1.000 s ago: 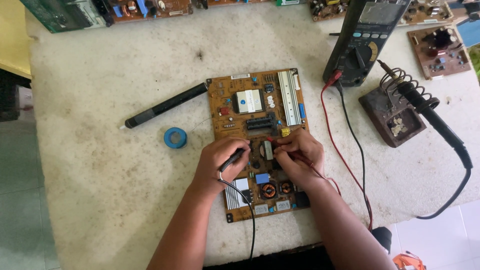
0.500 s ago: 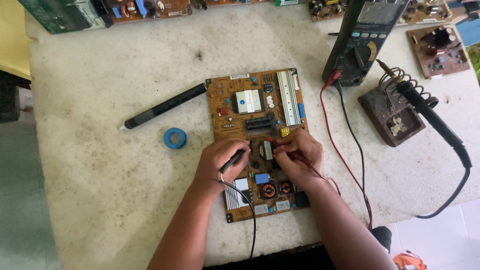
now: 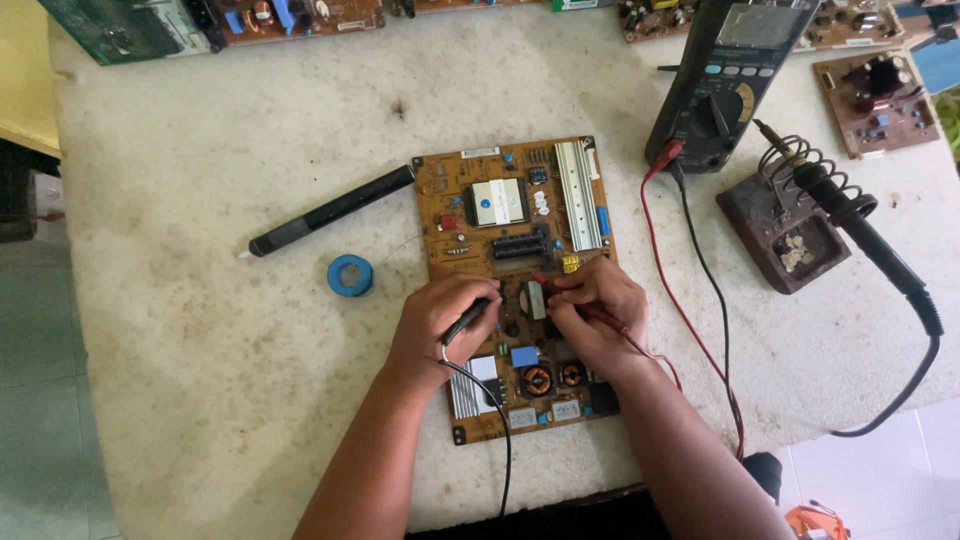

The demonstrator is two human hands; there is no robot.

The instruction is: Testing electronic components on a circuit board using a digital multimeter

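The orange circuit board [image 3: 520,290] lies at frame centre, long axis running up-down. Left hand [image 3: 440,325] pinches the black probe [image 3: 468,322]; right hand [image 3: 595,310] pinches the red probe [image 3: 560,287]. Both tips seem to meet mid-board, between the hands.

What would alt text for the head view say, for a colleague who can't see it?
Two hands press multimeter probes onto a brown circuit board on a white table: the left hand holds the black probe, the right hand the red probe. A multimeter, a soldering iron in its stand, a blue solder spool and a black desoldering pump lie around it.
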